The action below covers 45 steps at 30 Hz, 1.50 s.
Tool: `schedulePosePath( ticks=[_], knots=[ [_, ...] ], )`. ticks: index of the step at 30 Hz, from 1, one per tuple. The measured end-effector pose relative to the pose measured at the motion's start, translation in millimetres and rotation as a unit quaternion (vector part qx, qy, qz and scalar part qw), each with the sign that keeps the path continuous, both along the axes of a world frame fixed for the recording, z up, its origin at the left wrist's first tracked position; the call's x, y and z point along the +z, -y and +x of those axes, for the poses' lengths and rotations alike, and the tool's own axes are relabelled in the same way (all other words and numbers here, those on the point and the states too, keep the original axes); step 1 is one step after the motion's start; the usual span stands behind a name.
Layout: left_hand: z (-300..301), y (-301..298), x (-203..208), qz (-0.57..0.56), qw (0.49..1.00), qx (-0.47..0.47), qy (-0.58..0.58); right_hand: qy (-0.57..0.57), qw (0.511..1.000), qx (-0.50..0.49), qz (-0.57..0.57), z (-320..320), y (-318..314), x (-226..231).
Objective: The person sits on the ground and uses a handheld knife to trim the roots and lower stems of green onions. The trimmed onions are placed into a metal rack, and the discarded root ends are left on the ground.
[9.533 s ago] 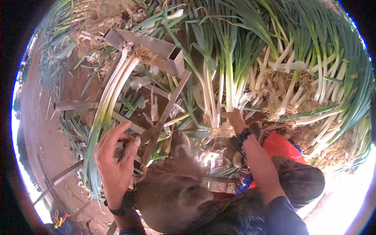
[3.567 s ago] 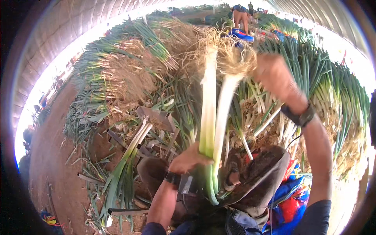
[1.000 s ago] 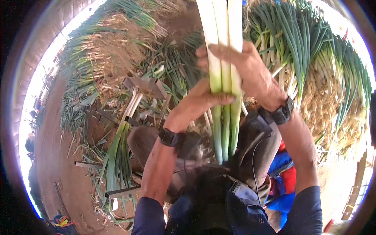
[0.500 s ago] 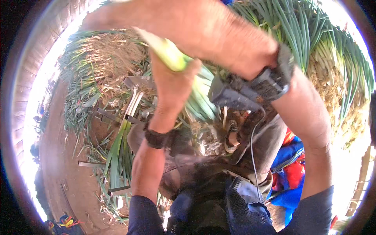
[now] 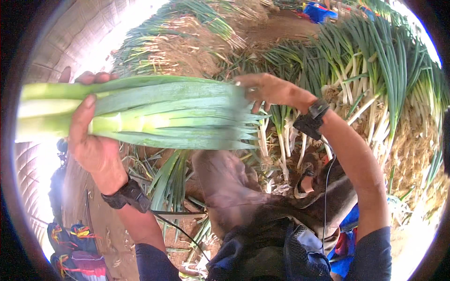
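Note:
A bunch of leeks point(image 5: 154, 112) lies sideways across the upper left, pale stalks to the left and green leaves to the right. My left hand point(image 5: 96, 145) is closed round it where the leaves fan out, thumb on the near side. At the leaf tips is my right hand point(image 5: 276, 91), its fingers curled. A blurred dark streak runs down across the leaves by those fingers; I cannot make out what it is. More leeks with long green leaves point(image 5: 166, 182) lie below the bunch, near my knee.
Large heaps of leeks point(image 5: 365, 75) with roots and soil stand at the right, and another heap point(image 5: 173, 47) at the far left. Leaf scraps litter the ground by my foot point(image 5: 307, 180). Dark bags with colourful ties point(image 5: 77, 248) sit at lower left. A cable point(image 5: 328, 201) hangs from my right wrist.
My left hand has moved left and turned the leek bunch sideways. My right hand, earlier crossing over to the far left, has swung right to the leaf tips.

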<state>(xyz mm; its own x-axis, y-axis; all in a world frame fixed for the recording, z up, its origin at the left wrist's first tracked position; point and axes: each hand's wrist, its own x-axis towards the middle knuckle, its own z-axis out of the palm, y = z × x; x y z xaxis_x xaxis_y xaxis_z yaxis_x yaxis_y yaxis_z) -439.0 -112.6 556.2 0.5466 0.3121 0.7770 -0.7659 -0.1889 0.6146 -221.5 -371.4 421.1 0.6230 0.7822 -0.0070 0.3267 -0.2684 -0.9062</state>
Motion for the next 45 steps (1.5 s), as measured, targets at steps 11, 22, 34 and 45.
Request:
schedulePosePath(
  ticks=[11,22,34,45],
  knots=[
    [-50,-33,15,0.051,0.998,0.013,0.040,-0.043,0.990,0.013,0.132,14,-38,-19],
    [-69,-8,42,0.010,0.979,0.203,0.004,0.370,0.875,-0.168,-0.263,57,-50,-95],
    [-53,-148,6,0.507,0.660,0.413,-0.371,0.128,0.958,-0.019,-0.257,81,-24,-231],
    [66,-189,-331,0.511,0.445,0.231,-0.698,-0.054,0.954,0.077,-0.284,43,6,-360]
  ],
)
